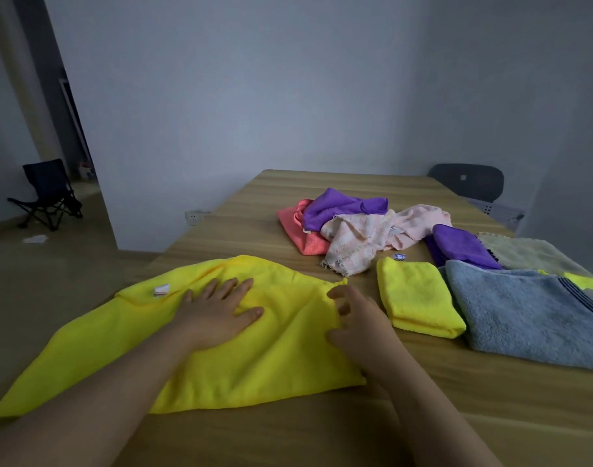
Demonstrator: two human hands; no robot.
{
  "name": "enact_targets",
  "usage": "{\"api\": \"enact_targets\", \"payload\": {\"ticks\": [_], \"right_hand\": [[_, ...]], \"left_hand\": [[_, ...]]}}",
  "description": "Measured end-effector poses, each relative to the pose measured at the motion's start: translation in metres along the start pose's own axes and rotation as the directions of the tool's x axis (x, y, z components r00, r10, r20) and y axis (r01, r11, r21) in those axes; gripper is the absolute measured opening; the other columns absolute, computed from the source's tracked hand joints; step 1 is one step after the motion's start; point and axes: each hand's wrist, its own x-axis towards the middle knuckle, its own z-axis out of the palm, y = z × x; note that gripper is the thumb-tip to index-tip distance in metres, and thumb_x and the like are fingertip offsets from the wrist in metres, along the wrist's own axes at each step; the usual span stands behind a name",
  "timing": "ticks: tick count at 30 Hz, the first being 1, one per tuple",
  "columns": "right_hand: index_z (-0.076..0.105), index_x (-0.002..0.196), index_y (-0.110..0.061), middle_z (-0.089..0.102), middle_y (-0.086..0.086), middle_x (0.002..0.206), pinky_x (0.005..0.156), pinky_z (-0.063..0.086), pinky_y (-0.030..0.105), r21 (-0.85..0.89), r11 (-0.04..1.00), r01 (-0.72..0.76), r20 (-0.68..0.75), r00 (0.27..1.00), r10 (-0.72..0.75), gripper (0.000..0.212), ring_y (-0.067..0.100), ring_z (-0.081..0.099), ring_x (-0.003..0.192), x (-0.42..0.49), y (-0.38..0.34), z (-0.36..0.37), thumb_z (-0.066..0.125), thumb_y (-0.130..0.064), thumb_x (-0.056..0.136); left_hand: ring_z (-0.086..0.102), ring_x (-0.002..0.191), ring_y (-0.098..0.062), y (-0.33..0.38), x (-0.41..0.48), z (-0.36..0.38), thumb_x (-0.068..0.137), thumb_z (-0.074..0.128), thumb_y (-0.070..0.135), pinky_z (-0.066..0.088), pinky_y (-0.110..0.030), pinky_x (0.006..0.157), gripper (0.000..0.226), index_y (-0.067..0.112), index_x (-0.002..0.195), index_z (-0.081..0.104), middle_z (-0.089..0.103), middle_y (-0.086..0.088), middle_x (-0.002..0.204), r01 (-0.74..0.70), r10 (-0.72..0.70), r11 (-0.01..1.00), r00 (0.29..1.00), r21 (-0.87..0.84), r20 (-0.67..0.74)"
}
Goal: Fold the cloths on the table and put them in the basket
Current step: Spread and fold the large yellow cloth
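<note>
A large yellow cloth (254,365) lies spread on the wooden table (490,416) in front of me, with a white tag near its far left corner. My left hand (217,311) rests flat on its middle, fingers apart. My right hand (355,318) sits at the cloth's right edge with fingers curled on the fabric; whether it pinches the edge is unclear. To the right lie a folded small yellow cloth (419,298) and a folded grey-blue towel (531,311). No basket is in view.
Further back lies a loose heap: a coral cloth (295,227), a purple cloth (338,207) and a pale pink cloth (359,244). Another purple cloth (463,247) and a cream cloth (531,251) lie at the right. A dark chair (470,182) stands behind the table.
</note>
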Motion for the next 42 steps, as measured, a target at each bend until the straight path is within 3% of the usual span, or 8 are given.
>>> {"api": "enact_targets", "payload": {"ticks": [4, 8, 13, 22, 27, 33, 38, 42], "right_hand": [[0.055, 0.098, -0.025, 0.052, 0.001, 0.086, 0.044, 0.037, 0.020, 0.303, 0.950, -0.071, 0.238, 0.971, -0.004, 0.033, 0.010, 0.048, 0.055, -0.004, -0.006, -0.016, 0.060, 0.000, 0.077], [0.059, 0.085, -0.015, 0.056, 0.003, 0.066, 0.048, 0.041, 0.026, 0.251, 0.960, -0.123, 0.061, 0.992, 0.111, 0.005, 0.016, 0.050, 0.049, -0.002, -0.003, -0.020, 0.056, -0.019, 0.084], [0.054, 0.100, -0.024, 0.059, -0.003, 0.094, 0.068, 0.043, 0.028, -0.099, 0.993, -0.058, -0.188, 0.981, 0.038, 0.016, 0.020, 0.058, 0.087, -0.003, -0.005, -0.004, 0.049, -0.033, 0.088], [0.041, 0.129, -0.035, 0.051, -0.004, 0.094, 0.069, 0.046, 0.024, 0.072, 0.997, -0.006, 0.276, 0.961, -0.014, 0.059, 0.012, 0.053, 0.082, 0.001, 0.002, -0.010, 0.067, -0.014, 0.080], [0.054, 0.113, -0.027, 0.051, -0.009, 0.088, 0.061, 0.044, 0.020, 0.003, 0.999, -0.053, 0.180, 0.982, 0.052, 0.036, 0.006, 0.054, 0.073, 0.005, 0.003, -0.017, 0.068, -0.030, 0.080], [0.045, 0.129, -0.030, 0.051, -0.002, 0.120, 0.083, 0.045, 0.031, -0.185, 0.983, -0.004, -0.172, 0.985, -0.028, 0.043, 0.019, 0.051, 0.108, 0.003, 0.007, -0.005, 0.052, -0.041, 0.088], [0.031, 0.143, -0.035, 0.044, -0.009, 0.141, 0.103, 0.030, 0.032, -0.374, 0.889, 0.265, 0.110, 0.964, -0.241, 0.060, 0.021, 0.033, 0.129, 0.002, 0.003, 0.005, 0.055, -0.038, 0.088], [0.043, 0.136, -0.036, 0.054, -0.019, 0.111, 0.100, 0.035, 0.030, -0.294, 0.933, 0.206, 0.204, 0.968, -0.149, 0.054, 0.018, 0.039, 0.120, -0.001, 0.008, -0.008, 0.062, -0.029, 0.086]], "left_hand": [[0.021, 0.142, -0.022, -0.007, 0.009, -0.038, 0.090, 0.034, 0.047, 0.021, -0.033, 0.114, 0.066, 0.022, 0.149, 0.021, 0.019, -0.008, 0.156, 0.017, -0.004, 0.999, 0.964, -0.047, 0.264], [0.053, 0.115, -0.026, 0.020, 0.007, -0.058, 0.092, 0.029, 0.032, 0.043, -0.030, 0.091, 0.040, 0.020, 0.116, 0.060, 0.056, -0.006, 0.127, 0.012, -0.006, 0.999, 0.984, 0.031, -0.177], [0.025, 0.141, -0.022, 0.051, 0.016, -0.017, 0.097, 0.035, 0.043, 0.024, -0.038, 0.112, 0.047, 0.035, 0.143, 0.032, 0.027, -0.004, 0.153, -0.157, 0.154, 0.978, 0.987, -0.134, -0.036], [0.009, 0.146, -0.024, 0.075, 0.043, -0.044, 0.096, 0.021, 0.059, 0.010, -0.040, 0.118, 0.062, 0.027, 0.149, 0.020, 0.011, -0.001, 0.158, -0.044, 0.128, 0.959, 0.949, -0.280, 0.289], [-0.007, 0.145, -0.032, 0.072, 0.046, -0.012, 0.091, 0.015, 0.067, 0.001, -0.057, 0.113, 0.058, 0.049, 0.145, 0.005, -0.007, -0.002, 0.159, 0.053, -0.048, 0.996, 0.996, -0.073, 0.079], [0.020, 0.142, -0.014, 0.068, 0.023, -0.005, 0.098, 0.035, 0.034, 0.016, -0.045, 0.114, 0.042, 0.031, 0.140, 0.038, 0.032, 0.006, 0.150, -0.101, -0.097, 0.927, 0.867, -0.363, -0.489], [-0.001, 0.146, -0.017, 0.048, -0.005, 0.002, 0.098, 0.022, 0.051, 0.004, -0.049, 0.115, 0.049, 0.044, 0.146, 0.015, 0.004, 0.010, 0.159, -0.064, 0.058, 0.994, 0.996, -0.091, -0.063], [0.000, 0.146, -0.017, 0.056, -0.020, 0.010, 0.098, 0.020, 0.050, 0.003, -0.047, 0.116, 0.050, 0.043, 0.147, 0.013, 0.004, 0.009, 0.159, -0.051, 0.035, 0.992, 0.991, -0.119, -0.130]]}}
